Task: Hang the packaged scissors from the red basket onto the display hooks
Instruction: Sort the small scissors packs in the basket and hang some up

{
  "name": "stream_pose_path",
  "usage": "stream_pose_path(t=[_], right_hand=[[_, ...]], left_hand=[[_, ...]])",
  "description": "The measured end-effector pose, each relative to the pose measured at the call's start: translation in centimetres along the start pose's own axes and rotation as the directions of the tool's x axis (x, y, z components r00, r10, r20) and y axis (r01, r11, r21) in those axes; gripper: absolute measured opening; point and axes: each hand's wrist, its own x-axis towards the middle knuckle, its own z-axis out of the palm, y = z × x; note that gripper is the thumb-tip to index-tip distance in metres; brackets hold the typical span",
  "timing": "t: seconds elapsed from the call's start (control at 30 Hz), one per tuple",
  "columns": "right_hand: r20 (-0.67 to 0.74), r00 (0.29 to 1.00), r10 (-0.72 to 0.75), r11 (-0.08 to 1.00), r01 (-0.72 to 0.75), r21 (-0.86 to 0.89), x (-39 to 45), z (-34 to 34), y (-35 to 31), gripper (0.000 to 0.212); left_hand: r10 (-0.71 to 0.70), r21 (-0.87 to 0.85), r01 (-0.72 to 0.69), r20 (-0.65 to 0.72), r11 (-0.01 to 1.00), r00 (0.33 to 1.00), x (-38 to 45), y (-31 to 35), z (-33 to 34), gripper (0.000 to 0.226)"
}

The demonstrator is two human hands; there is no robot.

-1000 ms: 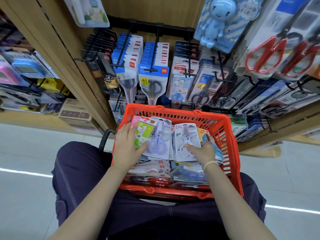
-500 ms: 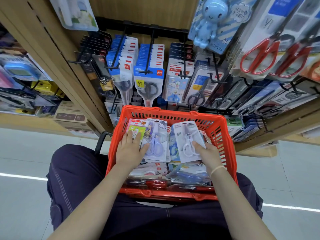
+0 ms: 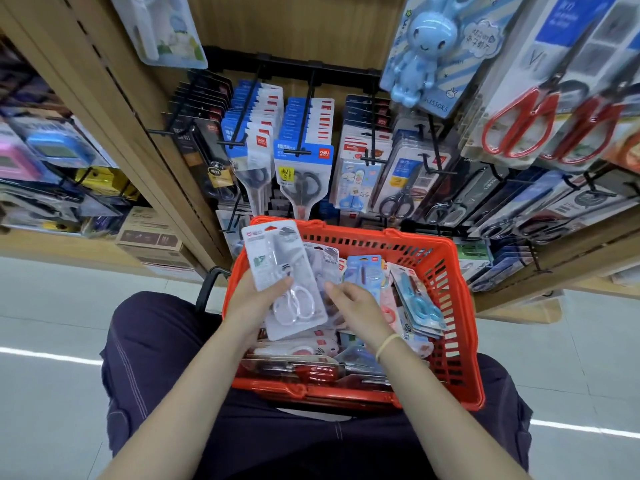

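A red basket (image 3: pixel 446 271) rests on my lap, filled with several packaged scissors. My left hand (image 3: pixel 251 301) grips a white-carded pack of clear-handled scissors (image 3: pixel 284 278), lifted above the basket's left side with its top past the far rim. My right hand (image 3: pixel 356 308) hovers beside that pack over the middle of the basket, fingers loosely bent, holding nothing. A blue pack (image 3: pixel 363 270) and a pack of light blue scissors (image 3: pixel 420 303) lie in the basket to the right. Black display hooks (image 3: pixel 301 126) carry rows of packaged scissors on the wooden rack ahead.
Large red-handled scissors (image 3: pixel 519 126) and a blue rabbit-shaped pack (image 3: pixel 429 46) hang at upper right, close overhead. Cardboard boxes (image 3: pixel 152 237) sit on the low shelf at left. Grey floor with a white line lies on both sides.
My left hand has picked up the white pack and raised it out of the basket's left side. My right hand let go of its pack and moved left toward the middle.
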Motion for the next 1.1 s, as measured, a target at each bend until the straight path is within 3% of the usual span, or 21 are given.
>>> stream_pose_path(t=[0.1,0.27,0.37,0.43,0.53,0.6,0.73,0.87,0.97,1.1], right_hand=[[-0.121,0.99,0.071,0.997,-0.072,-0.008,1.6,-0.3,1.2,0.031],[-0.143,0.984,0.107,0.983,-0.126,-0.132,3.7,2.0,1.9,0.066],[-0.169,0.976,0.136,0.98,-0.157,-0.119,4.8,3.5,2.0,0.072],[-0.168,0.969,0.181,0.981,-0.189,-0.037,5.8,3.8,2.2,0.061],[-0.137,0.974,0.178,0.98,-0.162,0.117,5.6,2.4,2.1,0.015],[-0.093,0.979,0.18,0.966,-0.158,0.202,4.3,0.5,2.0,0.009],[0.008,0.995,0.099,0.933,-0.096,0.346,0.5,-3.1,1.3,0.026],[0.025,0.999,-0.025,0.898,0.011,0.441,-2.6,-4.7,-0.9,0.047],[-0.037,0.992,-0.122,0.867,0.125,0.483,-3.9,-5.2,-3.6,0.033],[-0.146,0.966,-0.214,0.814,0.259,0.52,-5.3,-6.8,-7.0,0.046]], left_hand=[[0.026,0.022,-0.025,-0.064,0.999,0.998,-0.1,-0.2,-3.7,0.041],[0.017,0.03,-0.013,-0.129,0.999,0.991,-0.7,-0.9,-4.8,0.037],[0.01,0.018,-0.007,-0.147,1.0,0.989,-0.7,-1.5,-5.1,0.037],[0.013,0.012,-0.012,-0.135,1.0,0.991,-0.6,-1.5,-5.5,0.04],[0.023,-0.013,-0.024,-0.106,1.0,0.994,-0.8,-1.3,-5.9,0.041],[0.019,-0.033,-0.022,-0.112,0.999,0.994,-1.0,-1.2,-5.9,0.041],[0.019,-0.064,-0.025,-0.084,0.998,0.996,-0.8,-0.8,-4.9,0.043],[0.064,-0.121,-0.065,-0.005,0.991,0.998,-1.3,1.8,-0.9,0.048],[0.133,-0.125,-0.124,0.071,0.984,0.989,-2.0,4.9,2.6,0.043],[0.219,-0.18,-0.189,0.169,0.965,0.961,-3.4,9.6,5.8,0.04]])
